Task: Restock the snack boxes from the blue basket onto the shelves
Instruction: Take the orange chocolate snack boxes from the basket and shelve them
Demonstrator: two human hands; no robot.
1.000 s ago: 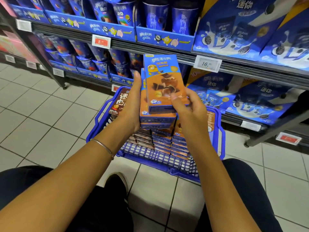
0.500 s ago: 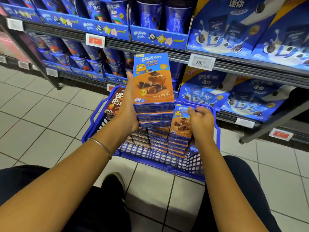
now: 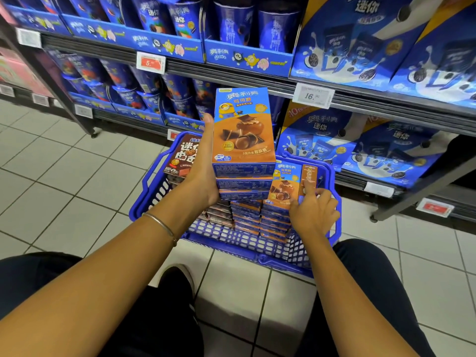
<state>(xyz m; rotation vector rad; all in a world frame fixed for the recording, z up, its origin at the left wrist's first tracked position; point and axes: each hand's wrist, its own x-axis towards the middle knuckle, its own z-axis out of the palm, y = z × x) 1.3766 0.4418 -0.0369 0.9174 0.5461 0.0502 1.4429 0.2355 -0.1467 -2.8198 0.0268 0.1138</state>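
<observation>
My left hand grips a stack of three orange-and-blue snack boxes held above the blue basket on the floor. My right hand is down in the basket, fingers curled round an upright orange snack box at the right side. Several more of the same boxes lie stacked flat in the basket. Brown snack boxes fill the basket's left part, partly hidden by my left hand.
Shelves ahead hold blue cookie cups on the left and large blue cookie packs on the right, with price tags on the rails. White tiled floor lies to the left. My knees frame the basket.
My right hand left the held stack and dropped into the basket, closing on an upright orange box. The stack in my left hand settled squarer and stayed raised.
</observation>
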